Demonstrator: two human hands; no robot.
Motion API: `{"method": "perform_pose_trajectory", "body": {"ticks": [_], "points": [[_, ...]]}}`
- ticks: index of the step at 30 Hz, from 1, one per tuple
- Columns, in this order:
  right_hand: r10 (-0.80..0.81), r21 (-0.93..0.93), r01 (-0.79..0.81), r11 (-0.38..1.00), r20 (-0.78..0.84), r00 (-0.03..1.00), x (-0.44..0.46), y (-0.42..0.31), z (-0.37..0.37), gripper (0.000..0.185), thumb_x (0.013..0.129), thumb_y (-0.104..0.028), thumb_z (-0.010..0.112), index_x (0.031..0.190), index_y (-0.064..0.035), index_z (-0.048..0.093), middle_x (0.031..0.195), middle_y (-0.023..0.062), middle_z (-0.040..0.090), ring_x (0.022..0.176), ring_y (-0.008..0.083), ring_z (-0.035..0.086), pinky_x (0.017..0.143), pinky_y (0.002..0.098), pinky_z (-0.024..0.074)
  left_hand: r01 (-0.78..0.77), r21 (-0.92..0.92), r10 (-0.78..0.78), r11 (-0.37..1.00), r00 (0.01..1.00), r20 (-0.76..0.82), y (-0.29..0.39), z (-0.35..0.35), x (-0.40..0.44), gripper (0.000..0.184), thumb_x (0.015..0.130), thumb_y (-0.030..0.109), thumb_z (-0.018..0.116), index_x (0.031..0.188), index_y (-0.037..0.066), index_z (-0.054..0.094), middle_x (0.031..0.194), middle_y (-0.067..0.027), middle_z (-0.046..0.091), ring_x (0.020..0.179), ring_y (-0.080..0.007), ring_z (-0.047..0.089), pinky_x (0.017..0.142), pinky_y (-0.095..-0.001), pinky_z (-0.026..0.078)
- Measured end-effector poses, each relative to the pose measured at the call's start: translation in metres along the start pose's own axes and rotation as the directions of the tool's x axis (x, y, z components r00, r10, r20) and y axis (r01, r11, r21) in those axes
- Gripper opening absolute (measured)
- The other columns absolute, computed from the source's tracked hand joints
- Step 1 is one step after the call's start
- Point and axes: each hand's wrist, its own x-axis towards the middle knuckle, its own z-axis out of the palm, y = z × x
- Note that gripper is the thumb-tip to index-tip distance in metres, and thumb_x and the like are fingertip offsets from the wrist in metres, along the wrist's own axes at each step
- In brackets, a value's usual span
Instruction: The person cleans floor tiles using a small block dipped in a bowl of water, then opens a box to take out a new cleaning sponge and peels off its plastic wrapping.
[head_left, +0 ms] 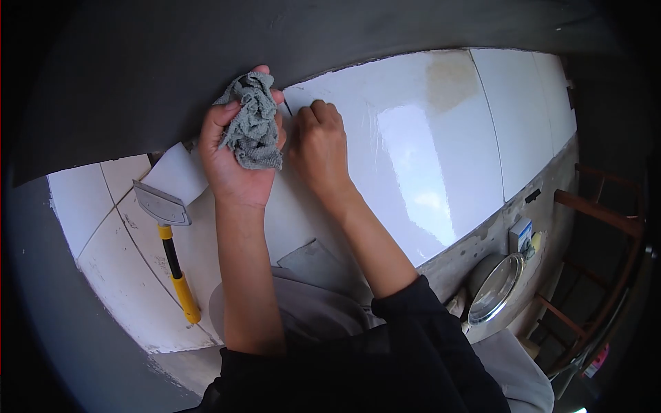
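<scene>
Head camera view: the left hand [241, 141] is turned palm up, thumb and fingers wrapped around a crumpled grey-green cloth of ribbed, soft-looking fabric [253, 124]. The cloth sits bunched in the palm, lifted above the tiles near the dark wall [158, 65], and seems cupped this way to keep its loose folds together. Just beside it, the right hand [320, 141] is folded inward with its knuckles up, close over the glossy white tiled surface [358, 89]. Its fingertips are hidden, so I cannot tell how tightly they close or whether they grip anything. A thin dark line shows near them, perhaps a tile joint.

Below the hands, between the forearms, lies a flat grey piece of thin material [308, 258]; whether cloth or sheet is unclear. Left of the left forearm, a scraper with a yellow-and-black handle and wide grey head [165, 206] lies on the tiles, its handle pointing back towards the person, probably placed for easy reach.

The tiles meet the dark wall along a rough edge just ahead of both hands, which likely limits forward movement. Sideways, the broad tile reaches rightwards past a brownish stain [451, 81], giving the right hand more room. Beyond the tiles' lower right edge, well apart from the hands, are a round, clear lid with a shiny rim [497, 289] and a brown wooden frame [599, 212].
</scene>
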Motion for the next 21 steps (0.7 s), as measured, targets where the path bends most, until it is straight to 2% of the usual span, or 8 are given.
{"method": "perform_pose_trajectory", "body": {"ticks": [4,9,12,15,18,19,21], "points": [[0.010,0.016,-0.010,1.000,0.003,1.000,0.027,-0.002,0.013,0.018,0.060,0.003,0.065,0.076,0.0002,0.057,0.083,0.0152,0.054,0.085,0.0315,0.055,0.077,0.0394,0.0451,-0.009,0.019,0.009,1.000,1.000,0.005,0.000,0.000,0.001,0.050,0.084,0.027,0.051,0.124,-0.002,0.055,0.093,-0.0148,0.066,0.064,-0.0153,0.053,0.053,-0.0251,0.040],[0.039,0.001,-0.039,0.999,0.099,0.994,-0.016,-0.001,-0.010,0.019,0.060,0.005,0.064,0.078,0.0017,0.058,0.086,0.0163,0.054,0.085,0.0330,0.054,0.077,0.0400,0.0455,0.001,-0.001,-0.001,1.000,1.000,-0.001,-0.001,0.000,0.001,0.050,0.084,0.027,0.051,0.124,-0.002,0.056,0.093,-0.0147,0.066,0.064,-0.0144,0.053,0.053,-0.0254,0.040],[0.017,0.039,-0.017,0.999,-0.008,1.000,0.006,-0.001,0.005,0.020,0.059,0.007,0.063,0.078,0.0026,0.058,0.084,0.0155,0.053,0.083,0.0328,0.054,0.076,0.0398,0.0454,0.014,0.013,-0.014,1.000,1.000,-0.020,0.000,0.001,-0.001,0.053,0.085,0.028,0.049,0.129,-0.002,0.050,0.097,-0.0135,0.061,0.065,-0.0162,0.048,0.054,-0.0265,0.038],[0.007,0.067,-0.006,0.998,-0.006,1.000,0.028,0.004,0.010,0.017,0.061,0.007,0.063,0.077,0.0014,0.058,0.082,0.0148,0.053,0.082,0.0324,0.053,0.074,0.0406,0.0448,0.006,0.042,-0.006,0.999,1.000,-0.016,0.001,0.002,-0.001,0.055,0.086,0.028,0.048,0.131,-0.002,0.047,0.098,-0.0128,0.059,0.065,-0.0172,0.045,0.055,-0.0272,0.036],[0.130,0.115,-0.123,0.986,-0.053,0.990,0.018,0.004,0.001,0.013,0.066,0.007,0.062,0.076,-0.0003,0.057,0.081,0.0144,0.054,0.082,0.0324,0.053,0.074,0.0415,0.0445,0.009,0.031,-0.010,0.999,1.000,0.024,0.002,0.002,0.000,0.050,0.084,0.027,0.050,0.125,-0.002,0.054,0.095,-0.0131,0.064,0.066,-0.0153,0.052,0.055,-0.0262,0.041],[0.143,0.073,-0.138,0.988,-0.073,0.987,0.014,0.003,-0.005,0.010,0.073,0.005,0.062,0.079,-0.0021,0.057,0.083,0.0145,0.054,0.083,0.0325,0.053,0.074,0.0427,0.0444,0.013,0.024,-0.014,1.000,0.999,0.039,0.003,0.003,-0.001,0.048,0.083,0.026,0.051,0.122,-0.002,0.057,0.094,-0.0133,0.067,0.066,-0.0144,0.056,0.055,-0.0257,0.043],[0.191,0.065,-0.187,0.980,-0.067,0.979,0.015,0.003,-0.013,0.006,0.079,0.002,0.061,0.083,-0.0024,0.060,0.086,0.0153,0.056,0.082,0.0340,0.055,0.073,0.0438,0.0458,-0.014,0.126,0.028,0.992,0.993,-0.115,0.007,0.012,-0.004,0.047,0.083,0.026,0.051,0.120,-0.002,0.059,0.096,-0.0133,0.068,0.069,-0.0148,0.059,0.055,-0.0254,0.044]]}}
